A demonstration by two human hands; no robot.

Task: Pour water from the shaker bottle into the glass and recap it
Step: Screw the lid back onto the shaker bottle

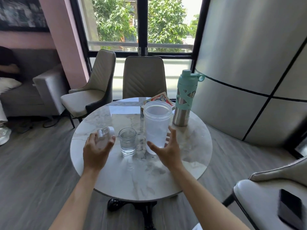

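Note:
The translucent shaker bottle (156,125) stands upright and uncapped on the round marble table (191,146), with a little water in its lower part. My right hand (166,150) is open around its base, fingers spread, just short of touching it or barely touching. A clear glass (127,141) holding water stands to the left of the bottle. My left hand (98,150) holds the white shaker lid (105,134) above the table, left of the glass.
A steel bottle with a teal cap and sleeve (183,98) stands at the table's back right, next to a colourful book (157,97). Chairs surround the table; a black phone (290,208) lies on the near right chair. A sofa is at the left.

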